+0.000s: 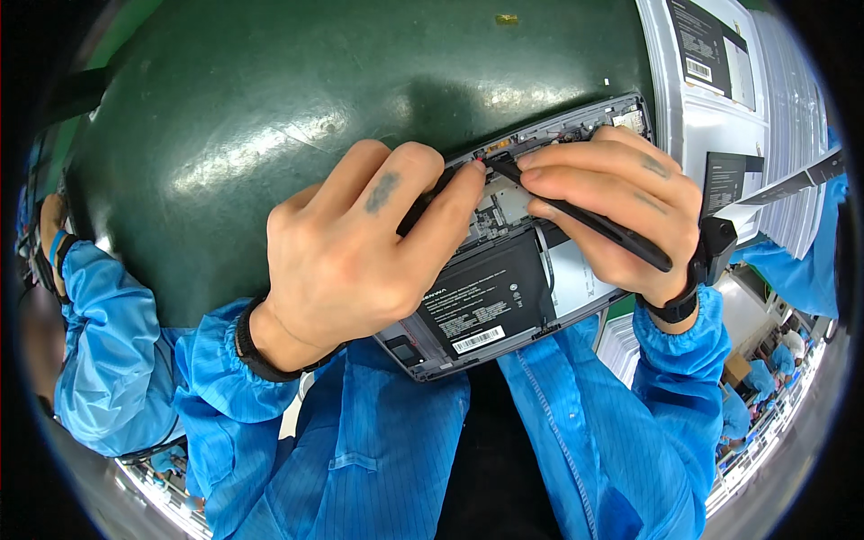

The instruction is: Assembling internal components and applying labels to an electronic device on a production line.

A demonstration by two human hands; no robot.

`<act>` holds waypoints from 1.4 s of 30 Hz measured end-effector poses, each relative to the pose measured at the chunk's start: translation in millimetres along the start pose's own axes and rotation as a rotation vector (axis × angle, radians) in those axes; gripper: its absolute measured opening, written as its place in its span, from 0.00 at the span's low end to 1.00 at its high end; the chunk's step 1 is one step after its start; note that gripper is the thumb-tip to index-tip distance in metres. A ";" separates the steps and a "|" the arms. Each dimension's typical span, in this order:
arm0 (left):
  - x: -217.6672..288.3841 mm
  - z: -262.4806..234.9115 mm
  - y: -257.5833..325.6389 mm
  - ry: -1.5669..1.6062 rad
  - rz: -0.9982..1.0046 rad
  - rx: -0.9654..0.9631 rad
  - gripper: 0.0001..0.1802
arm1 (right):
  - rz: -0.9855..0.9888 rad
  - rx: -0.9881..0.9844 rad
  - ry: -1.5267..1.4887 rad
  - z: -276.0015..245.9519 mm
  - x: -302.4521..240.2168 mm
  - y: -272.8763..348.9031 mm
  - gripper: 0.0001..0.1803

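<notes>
An opened dark-grey electronic device, laptop-like, [432, 367] lies tilted in front of me, with its inner boards and wires exposed. A black labelled battery [481, 301] fills its near left part, beside a pale panel [576, 274]. My left hand [351, 238] reaches over the device's left side. Its fingertips are pressed together near the far edge, by a small red spot; what they pinch is hidden. My right hand [616, 202] grips a slim black tool [621, 236], its narrow tip close to the left fingertips. Whether it is tweezers or a pry stick is unclear.
A dark green mat [243, 99] covers the table. At the right stand stacked white trays [670, 117] holding black labelled parts [724, 184]. A co-worker's blue sleeve [103, 297] is at the left, and another blue sleeve [801, 279] shows at the far right.
</notes>
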State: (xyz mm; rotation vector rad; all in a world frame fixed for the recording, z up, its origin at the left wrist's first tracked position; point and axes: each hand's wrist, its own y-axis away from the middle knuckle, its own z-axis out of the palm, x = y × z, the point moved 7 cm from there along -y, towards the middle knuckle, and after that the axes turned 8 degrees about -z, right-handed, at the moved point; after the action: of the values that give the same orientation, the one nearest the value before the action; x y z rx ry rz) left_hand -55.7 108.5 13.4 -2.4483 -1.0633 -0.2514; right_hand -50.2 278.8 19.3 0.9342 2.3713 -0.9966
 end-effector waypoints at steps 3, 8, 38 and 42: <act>-0.3 1.3 0.3 -0.002 0.012 -0.005 0.21 | -0.007 0.054 -0.007 -2.0 1.7 1.0 0.17; -2.3 2.1 1.6 0.010 0.019 0.003 0.21 | -0.019 0.020 0.009 1.2 0.6 -0.7 0.16; 2.8 1.3 -1.4 0.011 0.044 0.003 0.19 | -0.058 0.016 0.063 0.0 -2.9 5.8 0.16; -3.2 -13.7 7.7 0.024 -0.016 0.057 0.18 | -0.015 0.136 0.055 -25.5 -6.8 9.2 0.17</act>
State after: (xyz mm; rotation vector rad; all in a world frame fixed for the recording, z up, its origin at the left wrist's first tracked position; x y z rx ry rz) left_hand -52.0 95.3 21.8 -2.3813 -1.0662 -0.2516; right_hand -41.5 299.6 35.8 1.0062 2.3828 -1.1643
